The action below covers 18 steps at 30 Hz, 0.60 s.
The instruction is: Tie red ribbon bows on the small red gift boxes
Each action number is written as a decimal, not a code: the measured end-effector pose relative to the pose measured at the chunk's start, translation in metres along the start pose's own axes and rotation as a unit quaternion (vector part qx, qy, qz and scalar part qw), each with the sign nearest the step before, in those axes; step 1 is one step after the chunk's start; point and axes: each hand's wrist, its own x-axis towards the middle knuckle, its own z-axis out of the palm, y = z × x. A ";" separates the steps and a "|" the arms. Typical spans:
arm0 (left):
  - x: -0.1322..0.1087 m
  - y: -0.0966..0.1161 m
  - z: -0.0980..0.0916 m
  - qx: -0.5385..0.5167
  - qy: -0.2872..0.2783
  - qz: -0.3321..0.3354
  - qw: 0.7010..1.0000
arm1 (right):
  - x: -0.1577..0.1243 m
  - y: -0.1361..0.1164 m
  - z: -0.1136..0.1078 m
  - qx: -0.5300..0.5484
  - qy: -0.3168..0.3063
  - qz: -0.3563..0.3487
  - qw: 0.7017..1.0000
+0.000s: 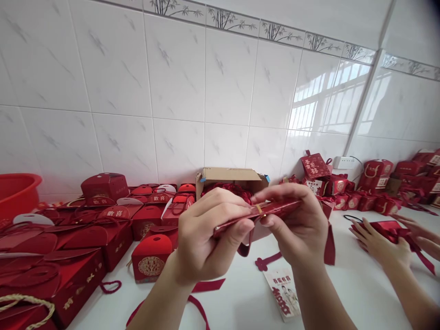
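Both my hands hold a flat, folded red gift box [275,209] edge-on at chest height above the white table [357,288]. My left hand [206,238] grips its left end, fingers curled round it. My right hand [295,224] pinches its top edge near a small gold spot. A red ribbon [245,247] dangles from under the box. Behind my hands stands an open cardboard carton [230,176] holding red items.
Many assembled red gift boxes [103,229] crowd the left, beside a red basin [17,192]. More red boxes [378,183] line the right wall. Another person's hands [381,243] work a red box with a bow at right. A printed card [283,295] and loose ribbons lie below.
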 end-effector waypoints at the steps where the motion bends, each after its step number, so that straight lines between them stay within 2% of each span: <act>1: 0.001 0.001 -0.001 -0.008 -0.006 0.004 1.000 | -0.001 0.000 0.000 0.004 0.000 -0.013 1.000; 4: 0.003 0.003 -0.007 -0.011 -0.056 -0.014 0.998 | -0.001 0.001 -0.002 -0.019 0.017 -0.085 0.996; 6: 0.005 0.005 -0.013 0.018 -0.109 -0.052 0.992 | 0.000 0.002 -0.004 -0.046 0.027 -0.120 0.991; 8: 0.005 0.006 -0.019 0.058 -0.129 -0.102 0.985 | 0.002 0.003 -0.005 -0.061 0.039 -0.144 0.987; 11: 0.005 0.005 -0.026 0.095 -0.084 -0.148 0.981 | 0.004 0.005 -0.008 -0.080 0.063 -0.161 0.982; 16: 0.005 0.008 -0.027 0.149 -0.038 -0.117 0.981 | 0.006 0.008 -0.014 -0.121 0.086 -0.167 0.975; 18: 0.005 0.011 -0.026 0.155 0.015 -0.134 0.979 | 0.006 0.009 -0.017 -0.136 0.072 -0.171 0.973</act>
